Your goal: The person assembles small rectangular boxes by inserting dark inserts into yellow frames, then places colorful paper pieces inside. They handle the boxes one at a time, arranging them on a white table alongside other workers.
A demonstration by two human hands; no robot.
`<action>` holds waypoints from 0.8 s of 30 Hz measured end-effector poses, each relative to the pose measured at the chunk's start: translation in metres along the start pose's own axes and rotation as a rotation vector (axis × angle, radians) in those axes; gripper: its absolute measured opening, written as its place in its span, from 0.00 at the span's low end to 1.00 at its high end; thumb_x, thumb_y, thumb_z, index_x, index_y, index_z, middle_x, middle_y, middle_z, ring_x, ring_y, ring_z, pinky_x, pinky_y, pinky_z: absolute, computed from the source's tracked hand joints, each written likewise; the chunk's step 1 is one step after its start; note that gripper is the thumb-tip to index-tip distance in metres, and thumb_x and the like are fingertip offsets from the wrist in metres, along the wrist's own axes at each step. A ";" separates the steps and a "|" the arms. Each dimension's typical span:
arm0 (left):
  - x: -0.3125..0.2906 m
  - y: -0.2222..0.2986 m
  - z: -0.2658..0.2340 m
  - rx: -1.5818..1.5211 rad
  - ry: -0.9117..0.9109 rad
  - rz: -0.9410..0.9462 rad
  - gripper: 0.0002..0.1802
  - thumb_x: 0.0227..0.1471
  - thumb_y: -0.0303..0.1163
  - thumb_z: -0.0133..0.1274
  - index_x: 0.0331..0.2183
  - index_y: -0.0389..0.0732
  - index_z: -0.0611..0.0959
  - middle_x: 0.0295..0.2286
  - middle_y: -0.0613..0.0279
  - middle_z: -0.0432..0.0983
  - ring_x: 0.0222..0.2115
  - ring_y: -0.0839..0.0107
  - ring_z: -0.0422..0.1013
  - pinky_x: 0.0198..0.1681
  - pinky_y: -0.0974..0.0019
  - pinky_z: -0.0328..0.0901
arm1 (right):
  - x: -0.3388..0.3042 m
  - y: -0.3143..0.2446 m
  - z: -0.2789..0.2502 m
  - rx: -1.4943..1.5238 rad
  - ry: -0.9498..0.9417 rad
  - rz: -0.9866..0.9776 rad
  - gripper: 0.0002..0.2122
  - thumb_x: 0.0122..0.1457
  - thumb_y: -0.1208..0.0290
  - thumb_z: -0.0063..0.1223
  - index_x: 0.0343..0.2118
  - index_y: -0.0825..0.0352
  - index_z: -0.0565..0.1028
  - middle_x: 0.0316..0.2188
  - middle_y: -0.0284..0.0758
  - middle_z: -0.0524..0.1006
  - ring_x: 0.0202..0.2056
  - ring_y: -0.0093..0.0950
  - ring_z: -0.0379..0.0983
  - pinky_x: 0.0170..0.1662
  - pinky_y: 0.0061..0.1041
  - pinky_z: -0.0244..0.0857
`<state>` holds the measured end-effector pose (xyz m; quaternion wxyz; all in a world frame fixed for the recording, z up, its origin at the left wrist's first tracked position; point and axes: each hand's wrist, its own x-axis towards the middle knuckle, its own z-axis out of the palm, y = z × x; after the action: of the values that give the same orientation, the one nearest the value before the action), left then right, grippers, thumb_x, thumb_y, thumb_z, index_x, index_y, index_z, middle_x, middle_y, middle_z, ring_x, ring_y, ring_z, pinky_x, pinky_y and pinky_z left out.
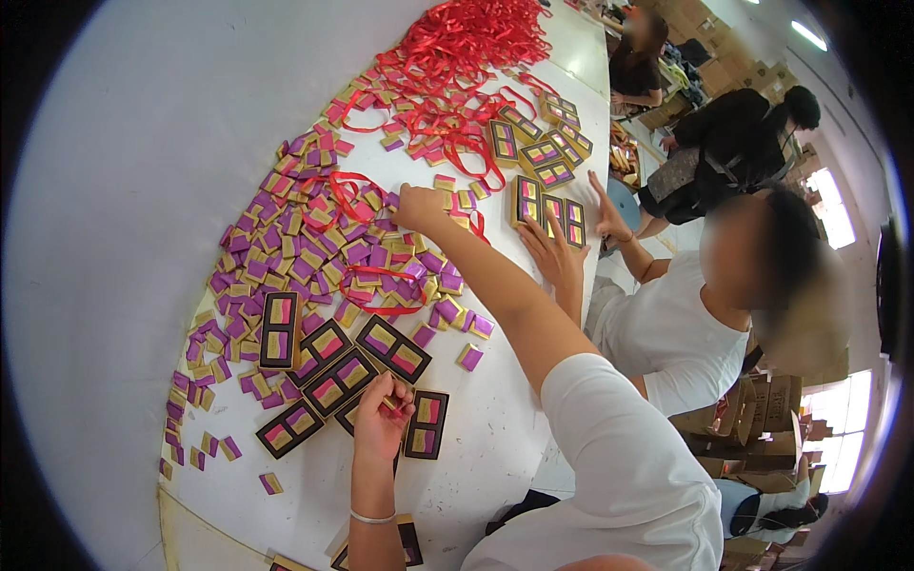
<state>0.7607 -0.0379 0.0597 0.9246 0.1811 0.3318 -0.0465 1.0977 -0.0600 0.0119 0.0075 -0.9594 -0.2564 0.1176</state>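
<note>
My left hand (383, 419), with a bracelet at the wrist, is closed over the near boxes. A small gold-wrapped piece (389, 402) shows between its curled fingers. Under and around it lie several dark-framed gold boxes (340, 381), each showing pink and purple pieces in its compartments. My right hand (421, 207) reaches across to the far edge of a heap of small wrapped pieces (286, 238) in purple, pink and gold. Its fingers are closed, and what they hold is hidden. Beside it a loop of red ribbon (354, 195) rests on the heap.
Red ribbons (476, 38) are piled at the table's far end. A co-worker's hands (557, 252) are at filled boxes (547, 211) on the right, with more boxes (543, 152) stacked beyond. Other people and cardboard cartons (762, 409) are off the table's right side.
</note>
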 end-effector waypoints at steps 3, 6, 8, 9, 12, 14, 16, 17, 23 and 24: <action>-0.010 -0.004 -0.005 -0.016 0.041 0.018 0.10 0.51 0.35 0.49 0.22 0.45 0.70 0.22 0.67 0.68 0.26 0.74 0.66 0.28 0.71 0.62 | -0.008 -0.008 -0.010 0.252 0.186 0.149 0.22 0.42 0.55 0.56 0.34 0.69 0.69 0.30 0.42 0.76 0.34 0.36 0.74 0.34 0.34 0.66; -0.026 -0.007 -0.011 -0.046 0.003 0.054 0.08 0.51 0.34 0.48 0.23 0.45 0.70 0.23 0.67 0.68 0.26 0.74 0.65 0.29 0.71 0.62 | 0.011 0.024 0.016 0.788 0.481 0.151 0.19 0.43 0.59 0.56 0.31 0.70 0.68 0.25 0.40 0.74 0.28 0.31 0.72 0.31 0.31 0.65; -0.044 -0.009 -0.017 -0.068 -0.061 0.135 0.07 0.52 0.35 0.48 0.25 0.45 0.71 0.23 0.67 0.68 0.25 0.75 0.65 0.30 0.72 0.63 | 0.002 0.025 0.008 1.129 0.693 0.006 0.14 0.45 0.67 0.55 0.29 0.71 0.66 0.21 0.36 0.71 0.24 0.23 0.67 0.29 0.26 0.63; -0.052 -0.012 -0.023 -0.067 -0.059 0.143 0.05 0.52 0.34 0.48 0.30 0.44 0.72 0.24 0.66 0.68 0.27 0.74 0.65 0.31 0.70 0.62 | -0.024 0.012 -0.005 1.358 0.617 -0.084 0.12 0.45 0.70 0.54 0.30 0.71 0.66 0.22 0.34 0.70 0.25 0.20 0.66 0.29 0.24 0.63; -0.084 -0.023 -0.039 -0.009 -0.260 0.235 0.22 0.50 0.37 0.49 0.48 0.44 0.68 0.30 0.64 0.69 0.30 0.74 0.65 0.34 0.69 0.61 | -0.135 -0.042 -0.050 1.628 0.234 -0.404 0.10 0.47 0.76 0.52 0.33 0.70 0.67 0.24 0.31 0.70 0.27 0.15 0.64 0.30 0.19 0.61; -0.116 -0.035 -0.045 0.015 -0.196 0.235 0.25 0.53 0.44 0.43 0.51 0.44 0.66 0.38 0.60 0.72 0.34 0.74 0.67 0.36 0.70 0.62 | -0.235 -0.074 -0.047 1.268 0.013 -0.670 0.14 0.46 0.75 0.53 0.37 0.69 0.68 0.27 0.33 0.72 0.25 0.23 0.65 0.31 0.23 0.60; -0.144 -0.054 -0.052 0.006 -0.126 0.210 0.27 0.56 0.50 0.34 0.50 0.41 0.67 0.39 0.59 0.71 0.37 0.73 0.68 0.39 0.67 0.64 | -0.325 -0.086 -0.042 0.788 -0.016 -1.024 0.16 0.44 0.76 0.54 0.39 0.68 0.69 0.27 0.34 0.71 0.26 0.28 0.65 0.32 0.25 0.60; -0.159 -0.066 -0.060 -0.037 -0.118 0.186 0.28 0.57 0.51 0.33 0.50 0.41 0.67 0.39 0.59 0.71 0.37 0.72 0.68 0.40 0.67 0.64 | -0.363 -0.090 -0.035 0.739 -0.111 -1.106 0.17 0.43 0.75 0.56 0.39 0.67 0.69 0.29 0.35 0.72 0.28 0.30 0.65 0.33 0.26 0.61; -0.246 -0.164 -0.105 -0.162 -0.014 0.154 0.23 0.56 0.47 0.39 0.45 0.39 0.71 0.36 0.63 0.71 0.32 0.75 0.68 0.34 0.72 0.65 | -0.494 -0.082 0.007 1.058 -0.555 -0.874 0.21 0.43 0.68 0.61 0.42 0.67 0.69 0.39 0.35 0.73 0.40 0.27 0.68 0.43 0.27 0.61; -0.257 -0.171 -0.102 -0.159 0.004 0.152 0.23 0.56 0.47 0.40 0.44 0.39 0.72 0.35 0.64 0.71 0.31 0.77 0.67 0.32 0.73 0.64 | -0.504 -0.077 0.010 1.214 -0.672 -0.721 0.22 0.44 0.67 0.61 0.43 0.67 0.69 0.40 0.34 0.73 0.40 0.26 0.68 0.44 0.27 0.61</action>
<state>0.4648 -0.1679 0.0968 0.9363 0.1320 0.3216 0.0508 0.6334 -0.2426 0.1194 0.4906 -0.5578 -0.4315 0.5119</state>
